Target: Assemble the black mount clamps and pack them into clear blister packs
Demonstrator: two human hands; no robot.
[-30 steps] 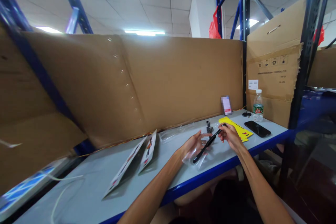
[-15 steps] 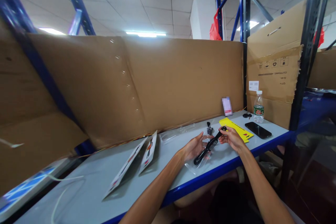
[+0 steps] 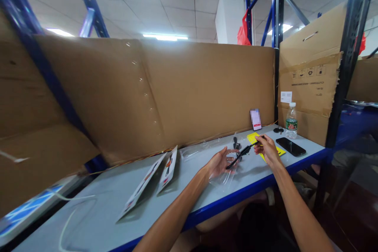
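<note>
Right hand [image 3: 267, 149] pinched on upper end of slim black tool [image 3: 240, 152], held just above surface [image 3: 189, 181]. Left hand [image 3: 220, 162] cupped, fingers closed on clear plastic sleeve [image 3: 226, 173]; tool's lower end at sleeve mouth. Yellow card [image 3: 254, 138] under right hand. Black phone [image 3: 290, 146] right of it, water bottle [image 3: 291, 120] behind phone. Printed cards [image 3: 153, 179] lie well left. Cardboard wall [image 3: 165, 94] behind all.
</note>
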